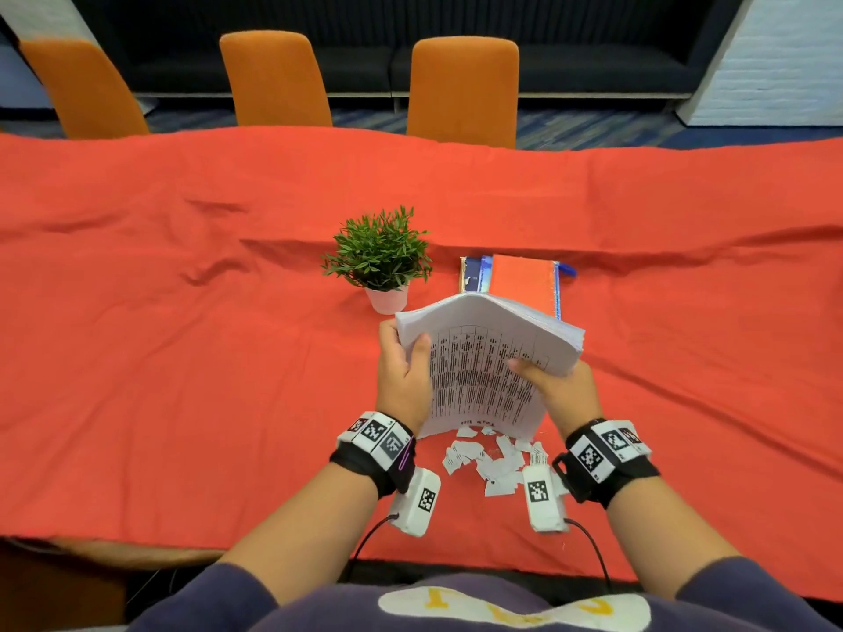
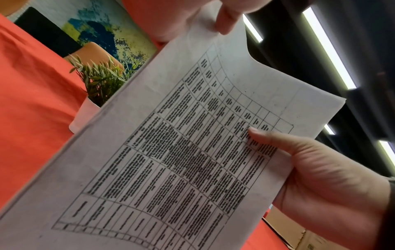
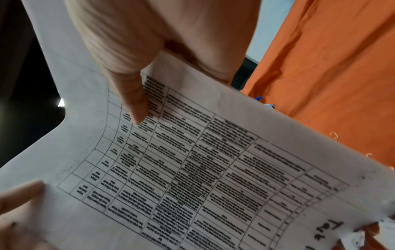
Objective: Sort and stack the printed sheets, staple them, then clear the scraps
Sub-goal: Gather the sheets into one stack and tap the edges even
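Both grips clasp sheets (image 1: pixel 492 353) upright above scraps (image 1: pixel 490 463) | risk: bowed stack fans, slips onto counter (image 1: pixel 182 358)

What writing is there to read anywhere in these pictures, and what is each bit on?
Printed sheets: a table of small print, too blurred to read.
Handwritten word near the top sheet's edge: begins with "T"; the rest is unclear.
Sweater patch: yellow letters, cut off and unreadable.
Wrist markers: black-and-white code squares, no words.
Blue book: tiny print, too small to read.
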Available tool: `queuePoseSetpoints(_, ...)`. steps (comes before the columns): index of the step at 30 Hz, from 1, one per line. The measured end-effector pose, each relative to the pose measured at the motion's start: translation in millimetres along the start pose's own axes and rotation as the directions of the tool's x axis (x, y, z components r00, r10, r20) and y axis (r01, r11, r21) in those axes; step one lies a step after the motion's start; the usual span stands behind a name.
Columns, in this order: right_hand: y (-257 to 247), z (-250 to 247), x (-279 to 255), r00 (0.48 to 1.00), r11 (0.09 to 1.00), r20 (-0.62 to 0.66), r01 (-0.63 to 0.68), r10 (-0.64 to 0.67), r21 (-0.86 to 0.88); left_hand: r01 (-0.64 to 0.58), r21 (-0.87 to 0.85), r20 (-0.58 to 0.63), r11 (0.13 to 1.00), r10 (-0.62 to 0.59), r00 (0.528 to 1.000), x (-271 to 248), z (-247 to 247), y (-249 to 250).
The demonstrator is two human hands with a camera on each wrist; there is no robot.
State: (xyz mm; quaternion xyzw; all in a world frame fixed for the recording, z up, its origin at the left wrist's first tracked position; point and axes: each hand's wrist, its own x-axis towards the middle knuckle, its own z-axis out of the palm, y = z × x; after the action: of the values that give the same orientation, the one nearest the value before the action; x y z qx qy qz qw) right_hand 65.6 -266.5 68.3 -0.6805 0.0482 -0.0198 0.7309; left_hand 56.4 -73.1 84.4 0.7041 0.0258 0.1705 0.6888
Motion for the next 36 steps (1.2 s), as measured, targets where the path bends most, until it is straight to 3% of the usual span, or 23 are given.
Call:
queuePoseSetpoints(7,-5.1,-3.2,4.2,0.998,0.997,0.026,-0.052,0.051,0.059,0.022,-0.014,-0.036,1.0,-0.023,0.999,5.0,-6.2,-7.2)
queuePoseSetpoints(18,-5.2,-3.9,9.3,0.993,0.997,0.08,-0.083,0.082,0.006,0.094,-0.044,-0.015,0.995,-0.095,0.995,4.7,-5.9,-13.7)
queuePoseSetpoints(30,0.6,-7.1,16.9,0.992,0.992,0.047,-0.111,0.114,-0.059,0.155,-0.044,0.006,0.987,-0.155,0.988,6.8,-2.0,-17.2)
queuePoseSetpoints(36,5.2,-10.9,17.3,0.992,0.986,0.043,-0.11,0.116,-0.127,0.124,-0.011,0.016,0.992,-0.124,0.992,8.2,-2.4,-24.7)
